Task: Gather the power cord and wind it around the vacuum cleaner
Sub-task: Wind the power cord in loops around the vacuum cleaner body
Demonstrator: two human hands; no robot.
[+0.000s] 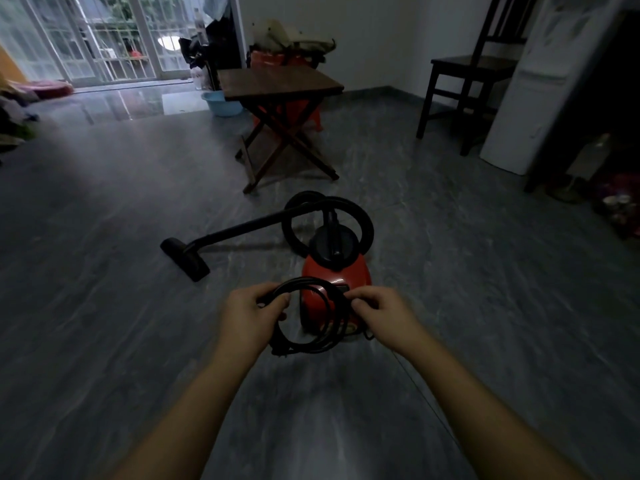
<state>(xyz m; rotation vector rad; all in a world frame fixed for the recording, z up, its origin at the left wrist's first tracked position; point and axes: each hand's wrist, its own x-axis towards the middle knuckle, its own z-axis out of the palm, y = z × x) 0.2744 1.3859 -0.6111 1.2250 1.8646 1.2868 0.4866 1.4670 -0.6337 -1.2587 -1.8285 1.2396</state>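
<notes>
A red canister vacuum cleaner with a black top stands on the grey floor in the middle of the view. Its black hose loops above it, and the wand runs left to the floor nozzle. Just in front of the vacuum I hold the black power cord, gathered into a round coil of several loops. My left hand grips the coil's left side. My right hand pinches its right side. The plug end hangs at the coil's lower left, and a thin strand trails down to the right.
A folding wooden table stands behind the vacuum, with a blue basin beside it. A dark chair and a white appliance are at the right. Glass doors fill the far left. Bare floor surrounds the vacuum.
</notes>
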